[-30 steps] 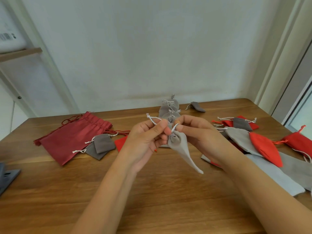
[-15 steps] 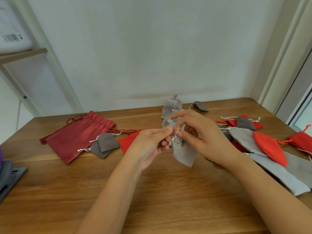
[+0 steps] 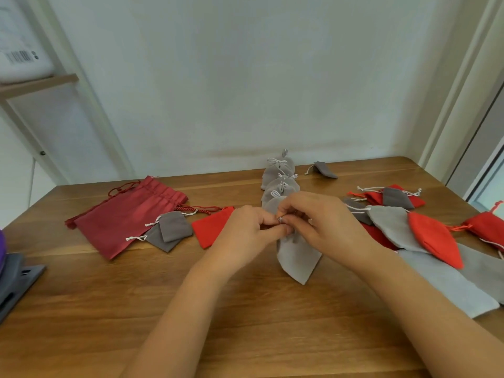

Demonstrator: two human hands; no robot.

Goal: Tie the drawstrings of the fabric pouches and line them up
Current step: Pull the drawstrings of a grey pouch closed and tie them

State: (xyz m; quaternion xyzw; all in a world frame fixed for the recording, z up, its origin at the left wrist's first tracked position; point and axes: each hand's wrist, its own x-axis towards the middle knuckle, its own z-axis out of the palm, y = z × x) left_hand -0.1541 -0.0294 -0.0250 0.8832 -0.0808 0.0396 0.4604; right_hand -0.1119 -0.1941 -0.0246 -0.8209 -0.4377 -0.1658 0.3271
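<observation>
The left hand (image 3: 245, 233) and right hand (image 3: 327, 225) are curled and pinch the top of a grey pouch (image 3: 297, 257), which hangs over the middle of the table (image 3: 218, 317). Their fingers (image 3: 268, 221) hide its string (image 3: 280, 219), all but a tiny white bit. The row (image 3: 278, 184) of tied pouches behind is partly hidden by the hands, and the pile (image 3: 392, 227) on the right is cut off.

We see a worktop (image 3: 81, 309) of wood, smooth, with a soft sheen and plain grain. The light grey pouch (image 3: 297, 257) is matt cloth with a velvety nap, as is the bright red pouch (image 3: 212, 227), while the large dark red bag (image 3: 128, 214) is a smoother fabric with a slight satin shine and a twisted cord (image 3: 201, 210). The wall (image 3: 245, 77) looks to us like matt paint.
</observation>
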